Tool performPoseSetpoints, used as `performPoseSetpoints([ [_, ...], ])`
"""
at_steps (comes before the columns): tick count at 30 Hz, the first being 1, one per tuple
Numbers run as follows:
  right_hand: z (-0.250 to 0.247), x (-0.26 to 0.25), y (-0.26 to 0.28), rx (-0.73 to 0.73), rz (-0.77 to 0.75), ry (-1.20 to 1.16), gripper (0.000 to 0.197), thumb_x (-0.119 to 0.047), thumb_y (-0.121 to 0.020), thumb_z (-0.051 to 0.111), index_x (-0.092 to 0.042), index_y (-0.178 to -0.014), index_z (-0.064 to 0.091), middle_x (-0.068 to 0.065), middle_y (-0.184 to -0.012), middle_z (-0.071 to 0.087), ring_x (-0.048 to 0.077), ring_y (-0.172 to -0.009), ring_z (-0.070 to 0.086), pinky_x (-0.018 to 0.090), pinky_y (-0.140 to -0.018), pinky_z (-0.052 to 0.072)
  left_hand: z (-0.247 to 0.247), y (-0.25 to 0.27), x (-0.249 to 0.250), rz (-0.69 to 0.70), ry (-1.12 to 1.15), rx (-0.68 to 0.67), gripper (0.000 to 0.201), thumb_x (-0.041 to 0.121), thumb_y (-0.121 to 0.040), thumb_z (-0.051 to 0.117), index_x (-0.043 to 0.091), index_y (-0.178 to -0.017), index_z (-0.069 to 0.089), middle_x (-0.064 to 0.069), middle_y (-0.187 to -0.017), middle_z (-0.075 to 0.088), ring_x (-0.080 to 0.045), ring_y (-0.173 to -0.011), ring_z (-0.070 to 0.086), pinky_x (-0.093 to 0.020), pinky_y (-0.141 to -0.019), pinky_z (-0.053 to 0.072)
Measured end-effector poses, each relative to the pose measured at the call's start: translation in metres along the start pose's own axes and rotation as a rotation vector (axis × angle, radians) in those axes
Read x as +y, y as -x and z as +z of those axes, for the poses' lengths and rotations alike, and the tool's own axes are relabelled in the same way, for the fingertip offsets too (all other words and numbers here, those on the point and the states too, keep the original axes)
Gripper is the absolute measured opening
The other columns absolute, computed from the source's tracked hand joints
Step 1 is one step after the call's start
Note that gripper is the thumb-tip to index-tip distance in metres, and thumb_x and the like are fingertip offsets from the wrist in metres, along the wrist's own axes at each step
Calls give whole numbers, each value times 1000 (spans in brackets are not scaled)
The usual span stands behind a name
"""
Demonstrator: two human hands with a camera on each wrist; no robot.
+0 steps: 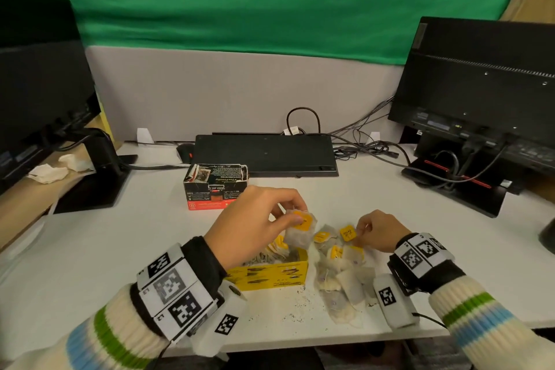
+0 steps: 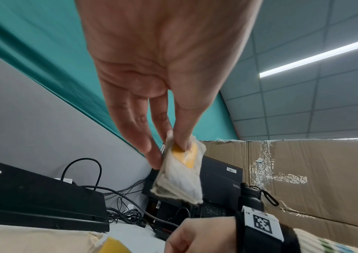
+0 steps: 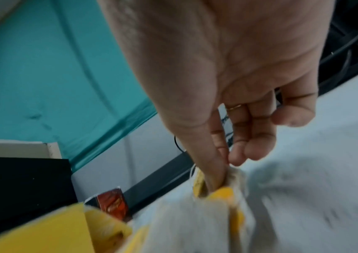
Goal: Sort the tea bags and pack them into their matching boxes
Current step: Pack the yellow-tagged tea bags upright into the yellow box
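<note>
My left hand (image 1: 286,215) (image 2: 173,145) pinches a small stack of yellow-tagged tea bags (image 1: 300,230) (image 2: 180,174) above the open yellow box (image 1: 270,275), which holds several tea bags. My right hand (image 1: 365,230) (image 3: 219,178) pinches a yellow-tagged tea bag (image 1: 347,233) (image 3: 199,181) at the top of a loose pile of tea bags (image 1: 342,276) right of the yellow box. A black and red box (image 1: 214,189) stands open further back on the white desk (image 1: 150,249).
A black keyboard (image 1: 264,155) lies behind the boxes. Monitors stand at the left (image 1: 42,84) and right (image 1: 480,90), with cables (image 1: 375,147) between. Tea crumbs (image 1: 297,303) lie near the desk's front edge. Crumpled tissues (image 1: 51,171) sit at the far left.
</note>
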State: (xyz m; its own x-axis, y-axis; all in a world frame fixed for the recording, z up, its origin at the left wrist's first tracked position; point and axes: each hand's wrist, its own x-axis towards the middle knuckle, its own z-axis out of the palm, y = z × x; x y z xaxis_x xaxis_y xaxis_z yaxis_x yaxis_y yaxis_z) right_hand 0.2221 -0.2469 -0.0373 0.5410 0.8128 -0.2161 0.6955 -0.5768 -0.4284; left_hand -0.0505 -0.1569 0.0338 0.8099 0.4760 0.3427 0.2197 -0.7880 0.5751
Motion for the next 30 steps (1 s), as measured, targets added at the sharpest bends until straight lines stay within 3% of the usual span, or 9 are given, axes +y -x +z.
performPoseSetpoints([
  [5, -28, -8, 8, 200, -155, -63, 19, -18, -77, 77, -24, -67, 62, -1, -81, 66, 14, -72, 57, 14, -57, 35, -2, -1, -3, -26, 37, 10, 7, 38, -88, 67, 34, -93, 68, 14, -82, 71, 2, -79, 66, -29, -73, 57],
  [9, -37, -29, 24, 316, -369, -284, 21, -17, -75, 80, -21, -66, 62, -7, -76, 67, 7, -71, 61, 12, -60, 40, -2, -1, -2, -10, 81, 33, 5, 37, -87, 67, 33, -89, 69, 18, -89, 71, 4, -87, 64, -24, -74, 51],
  [11, -36, -44, 33, 301, -498, -401, 20, -13, -79, 76, -18, -67, 62, -5, -76, 67, 9, -76, 63, 15, -61, 46, -3, -2, -1, 16, 120, 62, 4, 34, -87, 68, 31, -86, 70, 22, -101, 68, 2, -94, 62, -25, -80, 50],
  [13, -33, -57, 39, 287, -591, -448, 17, -10, -80, 74, -15, -69, 63, -1, -79, 68, 13, -78, 64, 26, -61, 51, -4, -3, 0, 40, 144, 102, 4, 32, -87, 68, 29, -85, 70, 23, -110, 63, 0, -102, 58, -22, -79, 48],
  [17, -25, -74, 50, 280, -678, -483, 14, -14, -81, 74, -14, -72, 63, -6, -81, 69, 13, -82, 63, 35, -69, 48, -4, -3, 0, 61, 141, 176, 4, 30, -88, 68, 29, -84, 69, 25, -119, 58, 3, -113, 52, -21, -82, 49],
  [21, -18, -87, 60, 246, -742, -518, 10, -9, -83, 71, -10, -75, 64, -6, -83, 70, 13, -83, 64, 31, -69, 48, -4, -3, -2, 30, 168, 198, 4, 28, -88, 69, 26, -85, 71, 19, -97, 68, 2, -97, 60, -19, -78, 46],
  [24, -16, -90, 62, 201, -757, -535, 11, -9, -85, 70, -12, -77, 63, -4, -85, 70, 14, -85, 65, 27, -70, 48, -4, -4, -1, -4, 201, 215, 4, 25, -88, 70, 23, -85, 72, 16, -83, 69, 0, -83, 64, -26, -68, 57],
  [27, -14, -90, 62, 75, -751, -631, 9, -3, -87, 66, -6, -81, 60, 11, -84, 67, 19, -78, 64, 28, -69, 51, -5, -3, 0, -9, 274, 203, 3, 20, -88, 70, 18, -86, 72, 11, -83, 70, -5, -83, 66, -30, -55, 60],
  [30, -14, -87, 61, -48, -709, -724, 10, -1, -89, 61, 1, -86, 52, 29, -76, 55, 23, -70, 56, 28, -69, 48, -4, -2, 1, -14, 325, 207, 3, 18, -88, 69, 15, -87, 71, 7, -85, 70, -6, -83, 67, -29, -54, 60],
])
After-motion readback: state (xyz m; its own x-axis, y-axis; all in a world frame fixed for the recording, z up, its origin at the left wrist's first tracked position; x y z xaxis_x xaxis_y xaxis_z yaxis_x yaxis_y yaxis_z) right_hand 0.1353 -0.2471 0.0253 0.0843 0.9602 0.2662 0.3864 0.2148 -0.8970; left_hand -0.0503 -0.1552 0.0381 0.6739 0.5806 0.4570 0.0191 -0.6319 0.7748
